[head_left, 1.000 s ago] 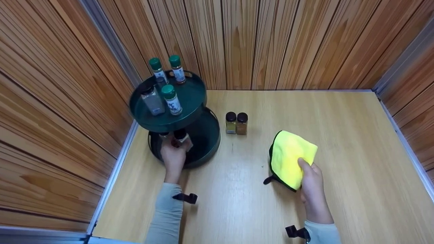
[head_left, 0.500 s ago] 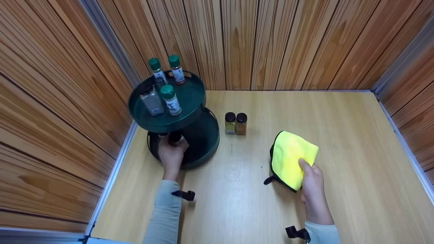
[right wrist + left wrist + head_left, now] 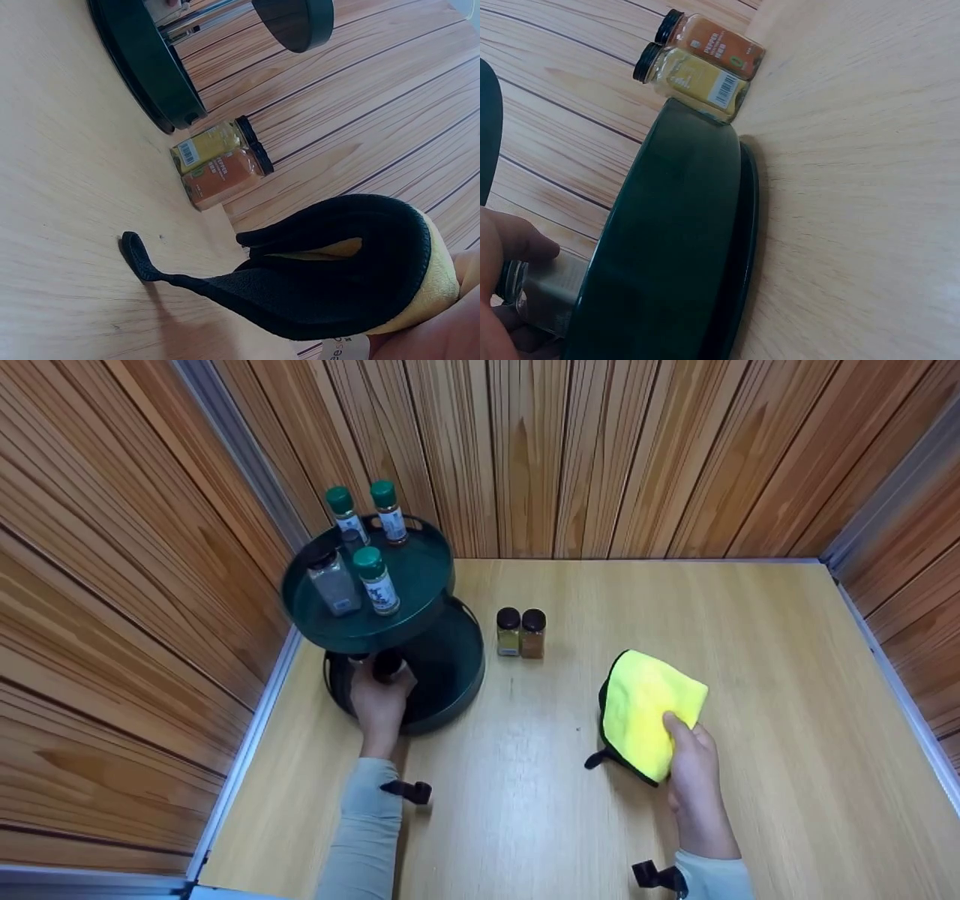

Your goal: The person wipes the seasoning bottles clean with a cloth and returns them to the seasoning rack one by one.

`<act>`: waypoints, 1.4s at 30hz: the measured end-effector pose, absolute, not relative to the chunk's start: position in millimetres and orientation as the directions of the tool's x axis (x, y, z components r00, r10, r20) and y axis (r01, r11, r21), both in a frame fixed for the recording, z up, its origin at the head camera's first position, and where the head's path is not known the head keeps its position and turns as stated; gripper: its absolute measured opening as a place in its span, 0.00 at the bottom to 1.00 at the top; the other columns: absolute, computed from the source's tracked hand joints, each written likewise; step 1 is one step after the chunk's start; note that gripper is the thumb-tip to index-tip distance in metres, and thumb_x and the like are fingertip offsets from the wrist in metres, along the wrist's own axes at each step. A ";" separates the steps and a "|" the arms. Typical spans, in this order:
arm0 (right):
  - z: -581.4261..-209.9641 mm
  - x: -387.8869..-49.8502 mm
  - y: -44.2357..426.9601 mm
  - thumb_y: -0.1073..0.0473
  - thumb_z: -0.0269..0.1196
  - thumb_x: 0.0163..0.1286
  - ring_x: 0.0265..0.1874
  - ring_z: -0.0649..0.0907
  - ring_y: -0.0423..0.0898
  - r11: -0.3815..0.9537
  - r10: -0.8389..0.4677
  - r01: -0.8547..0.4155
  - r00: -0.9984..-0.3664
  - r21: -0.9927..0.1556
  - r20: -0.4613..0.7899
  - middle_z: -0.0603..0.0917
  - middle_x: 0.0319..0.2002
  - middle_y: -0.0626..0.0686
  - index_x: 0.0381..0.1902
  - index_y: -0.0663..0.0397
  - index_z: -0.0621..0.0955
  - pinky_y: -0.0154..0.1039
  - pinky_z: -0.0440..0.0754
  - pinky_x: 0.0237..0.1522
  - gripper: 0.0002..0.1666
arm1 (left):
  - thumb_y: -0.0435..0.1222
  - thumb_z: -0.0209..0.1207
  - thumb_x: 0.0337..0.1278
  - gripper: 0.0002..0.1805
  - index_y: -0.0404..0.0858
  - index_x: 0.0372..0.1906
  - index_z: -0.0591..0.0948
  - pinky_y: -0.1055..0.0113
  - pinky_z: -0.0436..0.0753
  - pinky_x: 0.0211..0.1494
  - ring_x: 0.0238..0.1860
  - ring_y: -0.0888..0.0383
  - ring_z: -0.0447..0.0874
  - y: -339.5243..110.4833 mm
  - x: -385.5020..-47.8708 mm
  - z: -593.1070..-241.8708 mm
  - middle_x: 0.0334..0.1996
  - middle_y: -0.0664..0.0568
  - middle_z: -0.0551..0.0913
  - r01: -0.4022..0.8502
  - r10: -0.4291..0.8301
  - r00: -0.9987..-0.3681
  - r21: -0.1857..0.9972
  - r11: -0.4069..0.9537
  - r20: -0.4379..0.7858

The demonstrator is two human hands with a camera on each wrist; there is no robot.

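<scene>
In the head view my left hand (image 3: 379, 706) reaches into the lower tray (image 3: 459, 679) of a dark green two-tier rack. It grips a glass spice jar (image 3: 553, 294) with a black lid, and in the left wrist view the jar's base is hidden behind the tray wall. Another dark lid (image 3: 358, 658) shows beside that hand, mostly covered by the upper tray. Out on the right, my right hand (image 3: 694, 780) holds a folded yellow cloth (image 3: 649, 712) above the table, thumb on top. The cloth's black underside and loop (image 3: 135, 255) hang toward the left.
On the upper tray (image 3: 427, 577) stand several bottles, including a green-capped bottle (image 3: 377, 581) and a larger clear jar (image 3: 334, 585). A yellow spice jar (image 3: 508, 631) and a brown pepper jar (image 3: 533, 634) stand side by side right of the rack. Wood-panelled walls (image 3: 525, 457) enclose the table.
The jar in my left hand has gone from tilted to more upright, and that hand has shifted slightly left. My right hand and the cloth have barely moved.
</scene>
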State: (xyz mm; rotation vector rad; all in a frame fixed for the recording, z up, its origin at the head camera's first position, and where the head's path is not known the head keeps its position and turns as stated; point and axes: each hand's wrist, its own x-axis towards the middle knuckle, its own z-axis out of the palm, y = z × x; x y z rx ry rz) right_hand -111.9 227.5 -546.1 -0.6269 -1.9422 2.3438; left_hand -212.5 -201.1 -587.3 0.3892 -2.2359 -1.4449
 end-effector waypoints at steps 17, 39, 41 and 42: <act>-548.9 -108.6 230.0 0.49 0.50 0.83 0.39 0.85 0.41 -0.241 0.289 0.242 -0.906 -0.940 -0.308 0.84 0.38 0.45 0.60 0.61 0.71 0.36 0.84 0.42 0.22 | 0.43 0.71 0.58 0.22 0.42 0.55 0.81 0.53 0.76 0.62 0.52 0.53 0.74 -195.8 -205.8 -568.3 0.51 0.49 0.77 -0.019 -0.464 -0.860 0.896 0.443 0.211; -544.9 -109.4 231.1 0.51 0.50 0.83 0.37 0.85 0.41 -0.242 0.281 0.216 -0.917 -0.946 -0.281 0.85 0.36 0.46 0.58 0.65 0.72 0.37 0.84 0.40 0.22 | 0.50 0.70 0.60 0.37 0.43 0.71 0.72 0.38 0.48 0.80 0.71 0.41 0.68 -168.1 -200.7 -540.9 0.67 0.39 0.72 0.154 -0.331 -0.797 0.699 0.698 0.506; -544.4 -109.4 231.7 0.51 0.50 0.83 0.37 0.85 0.41 -0.235 0.279 0.219 -0.918 -0.947 -0.282 0.85 0.36 0.46 0.58 0.66 0.72 0.37 0.85 0.39 0.22 | 0.51 0.70 0.60 0.37 0.43 0.71 0.73 0.39 0.51 0.80 0.71 0.42 0.67 -163.1 -201.8 -539.3 0.67 0.40 0.72 0.190 -0.292 -0.796 0.677 0.711 0.530; -544.2 -109.5 232.0 0.51 0.50 0.83 0.36 0.85 0.41 -0.230 0.277 0.220 -0.919 -0.948 -0.281 0.85 0.36 0.46 0.58 0.66 0.72 0.37 0.85 0.39 0.22 | 0.51 0.69 0.61 0.37 0.43 0.71 0.73 0.40 0.55 0.79 0.71 0.43 0.68 -160.1 -202.6 -538.4 0.67 0.41 0.72 0.204 -0.273 -0.801 0.671 0.713 0.533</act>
